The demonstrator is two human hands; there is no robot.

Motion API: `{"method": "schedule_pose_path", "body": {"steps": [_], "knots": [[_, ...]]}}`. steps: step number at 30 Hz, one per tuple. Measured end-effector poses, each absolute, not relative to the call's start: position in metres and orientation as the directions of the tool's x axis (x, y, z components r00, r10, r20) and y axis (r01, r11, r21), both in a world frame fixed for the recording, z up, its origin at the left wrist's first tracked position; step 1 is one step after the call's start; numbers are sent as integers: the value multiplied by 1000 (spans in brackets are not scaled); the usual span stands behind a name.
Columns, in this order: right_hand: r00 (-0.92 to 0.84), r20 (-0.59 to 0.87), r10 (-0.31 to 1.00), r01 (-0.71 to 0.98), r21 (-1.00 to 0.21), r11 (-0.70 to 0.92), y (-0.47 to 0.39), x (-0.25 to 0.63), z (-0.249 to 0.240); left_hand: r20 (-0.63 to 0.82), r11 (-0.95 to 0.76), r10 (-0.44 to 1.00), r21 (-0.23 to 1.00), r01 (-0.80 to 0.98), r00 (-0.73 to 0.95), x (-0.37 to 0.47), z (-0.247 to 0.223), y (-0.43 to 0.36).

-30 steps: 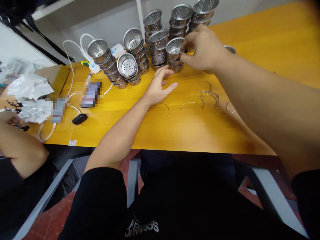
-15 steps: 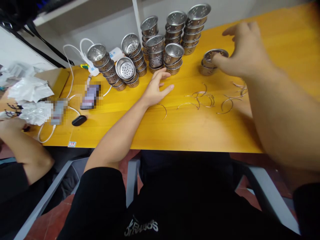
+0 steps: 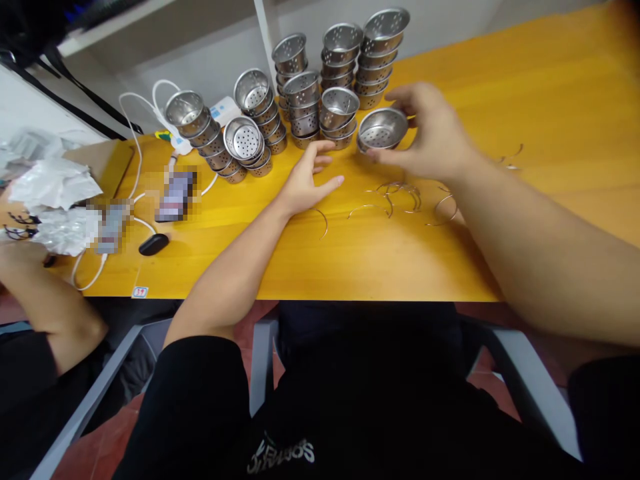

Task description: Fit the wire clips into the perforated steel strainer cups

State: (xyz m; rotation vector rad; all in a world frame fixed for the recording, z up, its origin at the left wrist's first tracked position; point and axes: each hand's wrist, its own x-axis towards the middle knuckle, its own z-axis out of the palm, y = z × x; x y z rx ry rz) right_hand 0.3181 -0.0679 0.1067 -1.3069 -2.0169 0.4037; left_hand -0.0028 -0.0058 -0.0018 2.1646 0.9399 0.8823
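My right hand [image 3: 425, 130] is curved around a perforated metal cup [image 3: 383, 131], its thumb at the near side and fingers at the far side. The cup is tilted so its holed inside faces me; whether a second cup sits beneath it is hidden. My left hand [image 3: 309, 179] is open, palm turned to the right and thumb apart, resting near the table in front of a short stack of perforated cups [image 3: 339, 110]. Between and below my hands lie several thin curved metal wires [image 3: 400, 193], and one single wire [image 3: 325, 223] lies beside my left wrist.
Several taller stacks of cups [image 3: 304, 90] line the back of the yellow table [image 3: 350, 267]. To the left are a phone [image 3: 176, 197], a black case [image 3: 154, 244], white cables and plastic bags [image 3: 55, 180]. Another person's arm [image 3: 50, 300] is at the far left.
My right hand has closed on the metal cup and carried it left, toward the stacks, from the spot where two cups stood. My left hand has stayed nearly still.
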Motion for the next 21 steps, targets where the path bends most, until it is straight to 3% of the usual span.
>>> {"method": "schedule_pose_path", "body": {"steps": [7, 16, 21], "knots": [[-424, 271, 864, 579, -653, 489, -81, 283, 110, 390, -656, 720, 653, 379, 574, 10, 5, -14], [-493, 142, 859, 681, -551, 482, -88, 282, 127, 401, -673, 699, 648, 357, 591, 16, 22, -19], [-368, 403, 838, 495, -678, 544, -72, 309, 115, 389, -647, 725, 667, 369, 569, 4, 25, -13]]}}
